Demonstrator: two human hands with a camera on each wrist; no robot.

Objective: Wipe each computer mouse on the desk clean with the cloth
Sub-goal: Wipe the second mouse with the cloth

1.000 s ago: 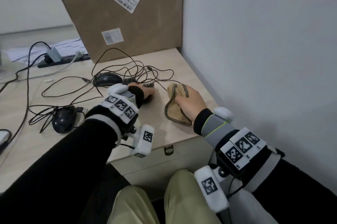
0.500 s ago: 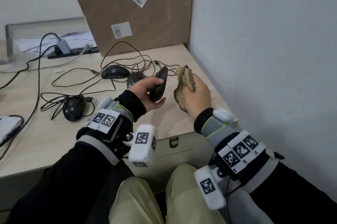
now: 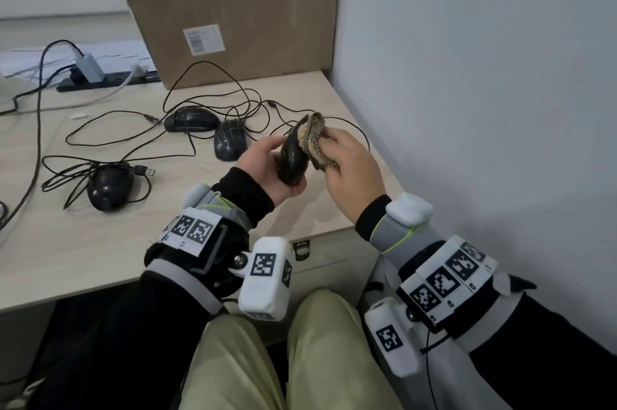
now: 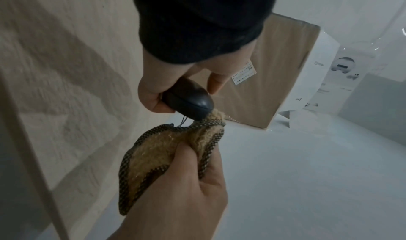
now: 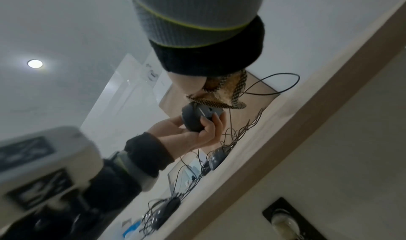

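Observation:
In the head view my left hand point(image 3: 282, 169) grips a black wired mouse point(image 3: 292, 159) lifted above the desk point(image 3: 100, 242), near its right front corner. My right hand point(image 3: 334, 156) holds a tan cloth with a dark checked border point(image 3: 314, 139), bunched in the fingers and pressed against the mouse's upper end. The left wrist view shows the cloth point(image 4: 167, 155) touching the tip of the mouse point(image 4: 189, 97). Three more black mice lie on the desk: two side by side point(image 3: 192, 119) point(image 3: 230, 139) and one to the left point(image 3: 108, 189).
Tangled mouse cables point(image 3: 213, 92) spread over the desk. A large cardboard box point(image 3: 233, 9) stands at the back, with a power strip point(image 3: 107, 79) to its left. A white wall point(image 3: 467, 75) runs close along the desk's right side. My knees are under the front edge.
The left hand has lifted the mouse off the desk. The right hand has raised the cloth from the desk and brought it against the mouse.

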